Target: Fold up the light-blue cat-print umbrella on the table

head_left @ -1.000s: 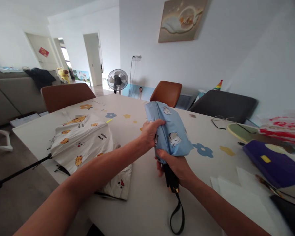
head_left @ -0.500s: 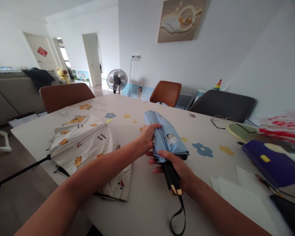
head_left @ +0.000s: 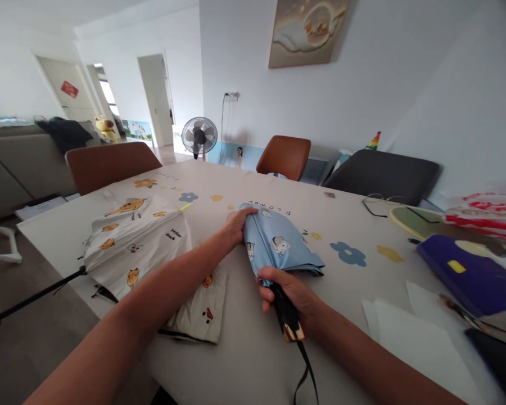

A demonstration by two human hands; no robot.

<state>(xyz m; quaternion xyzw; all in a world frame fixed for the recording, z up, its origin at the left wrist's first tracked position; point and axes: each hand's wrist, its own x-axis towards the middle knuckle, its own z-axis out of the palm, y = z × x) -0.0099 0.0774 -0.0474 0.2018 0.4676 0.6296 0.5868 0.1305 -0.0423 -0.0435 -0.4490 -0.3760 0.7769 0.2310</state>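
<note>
A light blue umbrella [head_left: 280,239] with printed animals is folded down, its loose fabric spreading to the right. My right hand [head_left: 289,289] is wrapped round the top of its black handle, which has a gold end and a black strap. At the upper left edge of the blue fabric, my left hand [head_left: 239,222] grips the cloth, fingers mostly hidden behind it. A cream umbrella [head_left: 152,242] with yellow ducks lies partly open on the left of the table [head_left: 236,371], its black shaft reaching past the edge. My left forearm passes over it.
Right of the hands are white papers [head_left: 421,349], a purple item [head_left: 472,275], glasses [head_left: 375,207] and red-and-white plastic packaging [head_left: 484,216]. Brown chairs [head_left: 112,163] and a dark chair [head_left: 383,174] stand round the table. A fan [head_left: 199,136] is beyond it.
My left hand has shifted left and slightly up along the blue fabric. The fabric now lies flatter and wider, tilted further left. My right hand has moved slightly left with the handle.
</note>
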